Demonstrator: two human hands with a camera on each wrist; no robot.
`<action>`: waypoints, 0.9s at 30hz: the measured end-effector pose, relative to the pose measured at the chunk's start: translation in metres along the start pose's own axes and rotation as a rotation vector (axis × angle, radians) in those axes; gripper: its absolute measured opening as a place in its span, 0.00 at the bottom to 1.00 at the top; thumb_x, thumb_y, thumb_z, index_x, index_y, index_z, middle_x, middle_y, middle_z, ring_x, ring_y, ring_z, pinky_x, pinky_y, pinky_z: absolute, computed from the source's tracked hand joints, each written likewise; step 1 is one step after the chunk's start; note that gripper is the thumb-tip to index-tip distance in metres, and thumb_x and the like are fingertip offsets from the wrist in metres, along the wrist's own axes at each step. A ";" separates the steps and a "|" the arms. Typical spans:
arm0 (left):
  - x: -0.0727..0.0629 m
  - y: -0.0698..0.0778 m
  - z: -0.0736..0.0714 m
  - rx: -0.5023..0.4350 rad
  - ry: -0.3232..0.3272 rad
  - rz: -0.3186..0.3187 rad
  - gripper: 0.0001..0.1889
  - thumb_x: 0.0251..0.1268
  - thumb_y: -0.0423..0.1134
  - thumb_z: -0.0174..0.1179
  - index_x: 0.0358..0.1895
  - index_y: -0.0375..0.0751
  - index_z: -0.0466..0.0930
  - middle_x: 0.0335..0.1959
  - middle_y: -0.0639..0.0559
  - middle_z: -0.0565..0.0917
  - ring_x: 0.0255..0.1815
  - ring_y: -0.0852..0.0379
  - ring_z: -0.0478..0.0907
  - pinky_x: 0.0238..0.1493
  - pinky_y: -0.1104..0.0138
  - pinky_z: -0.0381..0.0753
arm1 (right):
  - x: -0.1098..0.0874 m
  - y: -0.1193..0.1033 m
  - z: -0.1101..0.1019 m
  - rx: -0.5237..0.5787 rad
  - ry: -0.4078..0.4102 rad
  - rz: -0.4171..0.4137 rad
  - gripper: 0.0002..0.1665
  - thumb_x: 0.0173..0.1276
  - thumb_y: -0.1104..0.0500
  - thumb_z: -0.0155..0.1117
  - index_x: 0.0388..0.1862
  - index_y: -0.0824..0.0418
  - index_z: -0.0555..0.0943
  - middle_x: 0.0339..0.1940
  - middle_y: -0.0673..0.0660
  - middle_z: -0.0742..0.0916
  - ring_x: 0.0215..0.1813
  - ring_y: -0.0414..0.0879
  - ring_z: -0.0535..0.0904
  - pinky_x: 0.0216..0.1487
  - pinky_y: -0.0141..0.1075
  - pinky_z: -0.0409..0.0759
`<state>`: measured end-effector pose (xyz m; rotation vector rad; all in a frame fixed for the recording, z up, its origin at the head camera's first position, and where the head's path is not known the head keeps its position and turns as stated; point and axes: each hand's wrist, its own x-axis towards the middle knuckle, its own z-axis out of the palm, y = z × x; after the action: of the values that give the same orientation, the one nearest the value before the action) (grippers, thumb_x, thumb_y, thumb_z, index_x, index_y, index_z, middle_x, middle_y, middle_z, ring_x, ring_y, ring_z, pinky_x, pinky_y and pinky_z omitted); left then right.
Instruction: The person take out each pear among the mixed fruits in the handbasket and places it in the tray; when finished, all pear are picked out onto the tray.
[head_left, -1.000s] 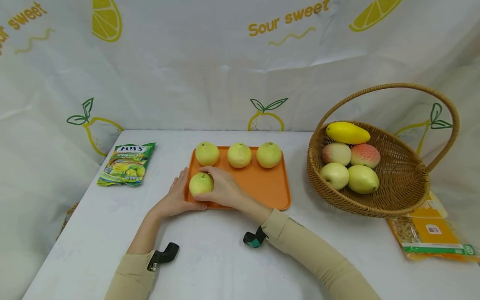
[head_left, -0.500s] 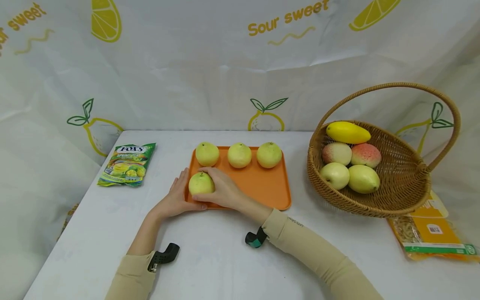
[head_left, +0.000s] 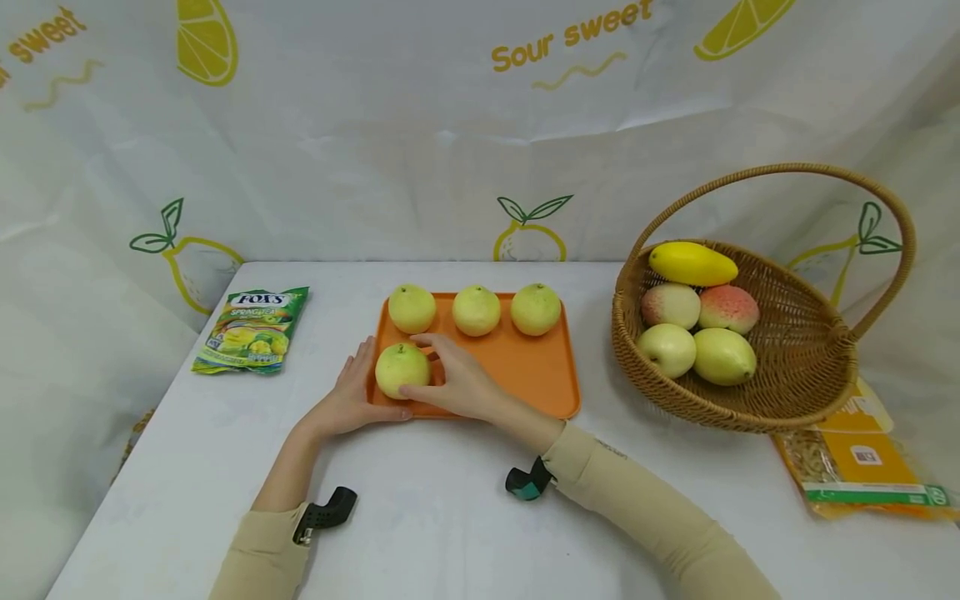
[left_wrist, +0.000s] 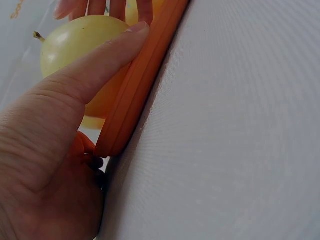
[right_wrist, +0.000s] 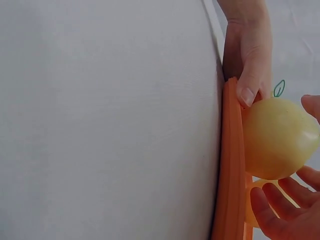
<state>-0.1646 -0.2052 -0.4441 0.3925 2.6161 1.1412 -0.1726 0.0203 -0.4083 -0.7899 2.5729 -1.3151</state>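
A round yellow-green fruit [head_left: 402, 371] with a short stem, like an apple or round pear, sits at the front left of the orange tray [head_left: 525, 375]. My right hand [head_left: 467, 385] is beside it, with thumb and fingers spread around its right side; in the right wrist view, its fingers [right_wrist: 270, 212] stand apart from the fruit's skin. Straight fingers of my left hand [head_left: 348, 402] lie along the tray's left side, and its thumb [left_wrist: 105, 62] rests along the front rim. Three similar fruits, including the left one [head_left: 412, 309], line the tray's back edge.
At right stands a wicker basket [head_left: 813, 367] with a tall handle, holding several fruits, including a yellow mango-like one [head_left: 693, 263]. Under its front right lies an orange food packet [head_left: 870, 467]. A green candy bag [head_left: 251, 331] lies at left; a printed white curtain [head_left: 420, 133] hangs behind.
My right hand has loosened from the front-left fruit, shifting slightly right with its fingers opening. The fruit stays in place on the tray, and my left hand keeps its place.
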 end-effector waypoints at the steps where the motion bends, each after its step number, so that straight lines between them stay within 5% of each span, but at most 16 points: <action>1: 0.000 0.000 0.000 -0.001 0.000 -0.002 0.69 0.46 0.61 0.74 0.78 0.40 0.28 0.79 0.42 0.33 0.78 0.46 0.25 0.74 0.47 0.29 | -0.001 0.000 -0.001 0.005 -0.002 0.000 0.42 0.61 0.47 0.72 0.70 0.56 0.66 0.66 0.52 0.75 0.61 0.47 0.74 0.58 0.42 0.75; 27: -0.001 0.002 0.001 0.021 -0.003 -0.029 0.71 0.44 0.62 0.74 0.78 0.39 0.27 0.79 0.42 0.33 0.78 0.44 0.26 0.74 0.46 0.30 | -0.052 0.000 -0.051 0.062 -0.036 -0.007 0.37 0.64 0.50 0.70 0.69 0.56 0.68 0.66 0.55 0.75 0.62 0.54 0.73 0.59 0.50 0.75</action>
<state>-0.1633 -0.2042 -0.4432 0.3582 2.6248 1.1041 -0.1466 0.0835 -0.3830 -0.8046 2.4908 -1.3625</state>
